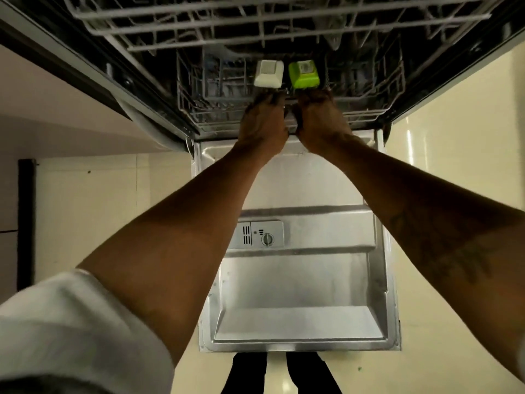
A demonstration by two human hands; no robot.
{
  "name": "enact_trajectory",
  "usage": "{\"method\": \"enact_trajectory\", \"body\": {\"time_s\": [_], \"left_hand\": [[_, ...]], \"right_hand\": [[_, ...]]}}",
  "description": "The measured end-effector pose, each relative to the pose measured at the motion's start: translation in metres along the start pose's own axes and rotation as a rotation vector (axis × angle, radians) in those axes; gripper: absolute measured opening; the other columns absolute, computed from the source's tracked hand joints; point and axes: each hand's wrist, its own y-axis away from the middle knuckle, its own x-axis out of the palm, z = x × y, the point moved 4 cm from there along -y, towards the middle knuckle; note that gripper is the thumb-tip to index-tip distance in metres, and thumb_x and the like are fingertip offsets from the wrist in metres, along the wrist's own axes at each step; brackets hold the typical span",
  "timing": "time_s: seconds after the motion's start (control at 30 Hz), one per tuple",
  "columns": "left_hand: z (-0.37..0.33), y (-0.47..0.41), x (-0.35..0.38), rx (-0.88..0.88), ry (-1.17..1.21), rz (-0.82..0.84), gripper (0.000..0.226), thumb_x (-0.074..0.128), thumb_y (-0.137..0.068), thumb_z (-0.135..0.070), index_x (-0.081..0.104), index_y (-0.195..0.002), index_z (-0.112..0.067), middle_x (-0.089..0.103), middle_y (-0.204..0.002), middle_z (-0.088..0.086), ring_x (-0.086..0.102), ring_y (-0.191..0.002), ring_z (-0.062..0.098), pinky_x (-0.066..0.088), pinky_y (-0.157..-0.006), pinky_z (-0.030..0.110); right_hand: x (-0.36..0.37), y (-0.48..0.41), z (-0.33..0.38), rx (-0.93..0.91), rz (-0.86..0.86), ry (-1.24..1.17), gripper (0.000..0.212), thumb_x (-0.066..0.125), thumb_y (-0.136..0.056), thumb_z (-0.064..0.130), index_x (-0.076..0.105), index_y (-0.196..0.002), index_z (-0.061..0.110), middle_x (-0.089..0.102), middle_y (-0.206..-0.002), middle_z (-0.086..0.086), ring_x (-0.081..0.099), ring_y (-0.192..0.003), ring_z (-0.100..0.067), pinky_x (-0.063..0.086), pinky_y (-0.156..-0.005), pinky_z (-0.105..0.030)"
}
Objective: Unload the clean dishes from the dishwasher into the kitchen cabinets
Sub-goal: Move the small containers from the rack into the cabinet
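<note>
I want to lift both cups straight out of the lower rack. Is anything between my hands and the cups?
Nothing visible. The left hand is at the white cup and the right hand at the green cup. The upper rack hangs above them.

Glossy cream floor tiles (454, 172) spread along both sides, catching streaks of reflected light at the right. A dark vertical strip (26, 223) stands at the left edge, beside pale cabinet fronts (85, 115).
</note>
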Motion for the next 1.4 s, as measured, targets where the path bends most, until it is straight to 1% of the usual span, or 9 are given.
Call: {"method": "enact_trajectory", "body": {"time_s": [0.13,0.23,0.37,0.5,0.77,1.0,1.13,1.27,1.4], "left_hand": [[-0.001,0.013,-0.006,-0.071,-0.04,-0.03,0.032,0.058,-0.095,-0.02,0.065,-0.126,-0.017,0.068,-0.126,0.013,0.063,-0.117,0.036,0.052,-0.098,0.042],[-0.012,0.046,-0.01,-0.135,0.04,0.038,0.024,0.06,-0.095,-0.021,0.069,-0.118,-0.018,0.071,-0.118,0.012,0.066,-0.11,0.034,0.054,-0.089,0.039],[-0.02,0.094,-0.012,-0.158,0.133,0.137,0.023,0.065,-0.092,-0.023,0.075,-0.112,-0.02,0.075,-0.104,0.007,0.069,-0.099,0.026,0.053,-0.084,0.032],[-0.024,0.142,-0.006,-0.128,0.15,0.224,0.027,0.065,-0.086,-0.024,0.077,-0.111,-0.024,0.077,-0.095,0.002,0.069,-0.092,0.023,0.05,-0.083,0.029],[-0.025,0.215,0.013,-0.148,0.169,0.419,0.035,0.058,-0.083,-0.042,0.08,-0.107,-0.029,0.079,-0.1,-0.002,0.071,-0.098,0.023,0.057,-0.088,0.037],[-0.031,0.263,0.034,-0.125,0.147,0.562,0.023,0.066,-0.087,-0.035,0.082,-0.1,-0.024,0.078,-0.095,-0.001,0.071,-0.096,0.022,0.055,-0.086,0.032],[-0.033,0.283,0.047,-0.153,0.126,0.658,0.029,0.067,-0.085,-0.047,0.081,-0.101,-0.027,0.077,-0.102,-0.002,0.07,-0.101,0.024,0.054,-0.083,0.03],[-0.038,0.302,0.054,-0.17,0.1,0.793,0.031,0.068,-0.082,-0.05,0.08,-0.086,-0.022,0.071,-0.078,-0.005,0.068,-0.084,0.02,0.043,-0.065,0.026],[-0.043,0.323,0.064,-0.183,0.085,0.884,0.034,0.067,-0.079,-0.051,0.078,-0.075,-0.02,0.065,-0.067,-0.006,0.064,-0.073,0.02,0.041,-0.063,0.026]], "right_hand": [[0.007,0.017,-0.001,0.041,-0.073,-0.021,0.036,0.052,-0.099,0.023,0.059,-0.133,0.016,0.061,-0.134,-0.01,0.058,-0.121,-0.032,0.051,-0.098,-0.038],[0.011,0.05,0.003,0.085,-0.091,-0.064,0.025,0.055,-0.098,0.028,0.069,-0.119,0.023,0.07,-0.117,-0.003,0.067,-0.102,-0.024,0.048,-0.077,-0.026],[0.018,0.101,0.007,0.064,-0.084,-0.087,0.022,0.052,-0.097,0.022,0.073,-0.102,0.02,0.073,-0.096,-0.007,0.066,-0.085,-0.029,0.042,-0.064,-0.025],[0.028,0.156,0.011,0.075,-0.015,-0.095,0.022,0.051,-0.091,0.014,0.072,-0.096,0.019,0.073,-0.089,-0.006,0.063,-0.085,-0.031,0.036,-0.064,-0.026],[0.038,0.245,0.021,0.107,0.125,-0.103,0.018,0.06,-0.085,0.014,0.076,-0.092,0.02,0.074,-0.086,-0.004,0.065,-0.081,-0.028,0.046,-0.066,-0.027],[0.048,0.295,0.023,0.135,0.296,-0.074,0.021,0.06,-0.086,0.027,0.077,-0.097,0.029,0.076,-0.085,0.002,0.069,-0.076,-0.026,0.047,-0.062,-0.026],[0.052,0.308,0.025,0.143,0.452,-0.024,0.025,0.055,-0.086,0.033,0.078,-0.097,0.036,0.076,-0.088,0.006,0.069,-0.082,-0.026,0.047,-0.066,-0.026],[0.056,0.322,0.029,0.139,0.579,-0.001,0.029,0.052,-0.084,0.037,0.078,-0.097,0.037,0.076,-0.096,0.008,0.07,-0.091,-0.025,0.052,-0.077,-0.03],[0.059,0.339,0.032,0.156,0.681,-0.011,0.03,0.052,-0.084,0.036,0.078,-0.097,0.04,0.075,-0.103,0.007,0.068,-0.099,-0.027,0.052,-0.084,-0.031]]}}
